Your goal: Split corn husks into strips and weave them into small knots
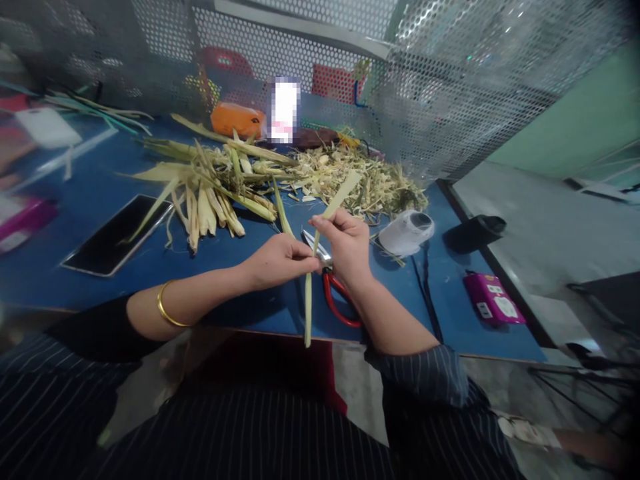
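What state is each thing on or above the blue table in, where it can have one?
Left hand: closed on the husk strip
Right hand: closed on the husk strip
Corn husk strip: held, its upper end broad
Red-handled scissors: partly hidden, blades seemingly slightly apart
Black-screened phone: flat, screen dark
Husk bundle: fanned out
Husk shreds: heaped
White roll: on its side
Black roll: on its side

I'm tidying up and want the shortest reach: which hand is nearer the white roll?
Right. The right hand, pinching the pale green strip, is just left of the white roll; the left hand, lower on the strip, is farther left.
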### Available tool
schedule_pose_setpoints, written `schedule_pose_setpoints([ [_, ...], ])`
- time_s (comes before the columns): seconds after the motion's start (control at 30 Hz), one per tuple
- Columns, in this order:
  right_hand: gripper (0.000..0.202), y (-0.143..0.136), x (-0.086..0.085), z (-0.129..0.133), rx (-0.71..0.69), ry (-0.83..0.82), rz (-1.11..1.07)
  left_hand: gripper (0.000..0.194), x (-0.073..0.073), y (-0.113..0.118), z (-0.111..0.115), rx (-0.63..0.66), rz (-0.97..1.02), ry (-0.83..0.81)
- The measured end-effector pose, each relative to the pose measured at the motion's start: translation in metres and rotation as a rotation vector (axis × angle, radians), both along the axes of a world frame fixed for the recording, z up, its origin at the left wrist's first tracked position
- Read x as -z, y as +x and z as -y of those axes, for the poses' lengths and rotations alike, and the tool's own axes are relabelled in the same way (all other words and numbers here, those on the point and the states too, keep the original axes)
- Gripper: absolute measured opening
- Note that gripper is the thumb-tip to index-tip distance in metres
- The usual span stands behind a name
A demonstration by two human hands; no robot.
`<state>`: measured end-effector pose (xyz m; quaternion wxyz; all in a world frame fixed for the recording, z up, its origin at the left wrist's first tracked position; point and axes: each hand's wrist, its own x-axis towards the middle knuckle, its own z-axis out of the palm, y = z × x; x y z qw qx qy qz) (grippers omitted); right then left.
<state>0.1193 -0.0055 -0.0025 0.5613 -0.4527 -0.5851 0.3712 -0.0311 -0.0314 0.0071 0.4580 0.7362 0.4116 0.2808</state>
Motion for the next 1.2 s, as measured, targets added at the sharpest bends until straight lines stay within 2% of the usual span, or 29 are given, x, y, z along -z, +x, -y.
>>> schedule_pose_setpoints([
  [0.17,0.015,0.0,-0.002,0.001,-0.058,-0.047,-0.025,0.028,0.0,-0.002,-0.003,0.048,0.019,-0.063],
  [0.33,0.021,-0.003,0.002,0.0,-0.086,-0.035,0.079,0.024,0.0,-0.003,-0.003,0.136,0.058,-0.166],
  [0.43,0.019,0.005,-0.001,-0.004,-0.028,0.074,0.146,0.027,0.0,-0.004,-0.005,0.015,0.196,-0.275],
  [0.53,0.025,0.019,-0.009,-0.008,0.201,0.238,0.198,0.036,-0.002,-0.008,-0.011,-0.152,0.403,-0.382],
  [0.6,0.04,0.026,-0.012,-0.009,0.227,0.157,0.189,0.04,-0.003,-0.012,-0.015,-0.192,0.491,-0.423],
  [0.63,0.048,0.027,-0.012,-0.009,0.171,0.061,0.18,0.04,-0.004,-0.013,-0.016,-0.199,0.515,-0.438],
  [0.7,0.054,0.025,-0.009,-0.01,-0.023,-0.172,0.148,0.036,-0.004,-0.014,-0.018,-0.219,0.527,-0.457],
  [0.8,0.044,0.016,-0.001,-0.009,-0.273,-0.408,-0.024,0.029,-0.004,-0.013,-0.015,-0.232,0.486,-0.478],
  [0.87,0.033,0.01,0.003,-0.007,-0.326,-0.43,-0.187,0.028,-0.004,-0.012,-0.013,-0.213,0.461,-0.497],
  [0.97,0.024,0.004,0.004,-0.003,-0.3,-0.392,-0.333,0.021,-0.001,-0.01,-0.011,-0.172,0.446,-0.535],
  [1.2,0.02,-0.001,0.003,0.0,-0.077,-0.225,-0.322,0.019,0.007,-0.008,-0.013,-0.169,0.468,-0.552],
])
